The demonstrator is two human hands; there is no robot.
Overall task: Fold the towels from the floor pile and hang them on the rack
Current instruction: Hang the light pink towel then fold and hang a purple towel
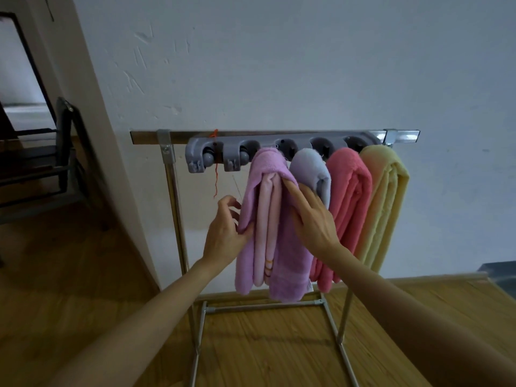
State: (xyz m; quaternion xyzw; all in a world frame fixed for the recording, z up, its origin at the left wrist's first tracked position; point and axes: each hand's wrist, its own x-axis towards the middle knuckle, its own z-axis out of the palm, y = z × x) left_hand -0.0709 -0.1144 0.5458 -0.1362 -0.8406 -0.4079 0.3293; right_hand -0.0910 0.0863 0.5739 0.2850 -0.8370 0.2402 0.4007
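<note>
1 head-worn view looks forward and down, close to the rack (279, 135).

A dark metal chair (62, 152) stands off at nine o'clock, partly behind the beige wall corner (92, 115), with a dark-framed opening (19, 60) beyond it at ten o'clock. The scuffed white wall (279, 65) fills everything from eleven round to two o'clock. Wood-grain flooring (265, 344) spreads across six o'clock, and a dark teal object (499, 275), too cropped to identify, sits at four o'clock.
</note>
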